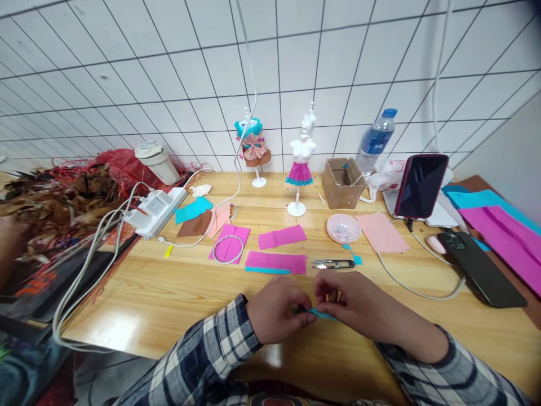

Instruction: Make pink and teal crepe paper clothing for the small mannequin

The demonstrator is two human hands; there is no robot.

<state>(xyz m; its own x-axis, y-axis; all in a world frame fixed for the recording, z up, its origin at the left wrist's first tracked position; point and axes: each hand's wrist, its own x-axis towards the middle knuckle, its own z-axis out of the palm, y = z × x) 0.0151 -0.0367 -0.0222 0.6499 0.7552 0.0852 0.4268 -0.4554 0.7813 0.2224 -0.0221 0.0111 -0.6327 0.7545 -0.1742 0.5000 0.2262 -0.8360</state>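
At table [177, 304] front edge, head cam: both hands work close together over bare wood. L hand [279, 311] is closed, thumb & fingers pinching a small blue strip [325, 314]. R hand [353, 296] has curled fingers, thumb tip touching same strip; can't tell if it's pinching too. Strip sits btwn the hands, partly hidden by them.

Just beyond: magenta strip [274, 260] w/ blue along its near edge, plain magenta strip [282, 237] behind it, thread snips [333, 264] lying to the R, blue scraps [358, 260] next to snips. Pink dish [358, 230] w/ small beads farther back, pink sheet [382, 232] R of it.

Toward wall: doll form [302, 148] upright, magenta skirt w/ blue hem; dressed doll form [253, 148] to its L; cardboard box [343, 197] & water bottle [377, 141] R. Phone [422, 186] propped up far R, dark phone [486, 270] flat nearer. L side: power strip [161, 213] w/ cables; co-worker's hand [10, 242], blurred, at frame edge.
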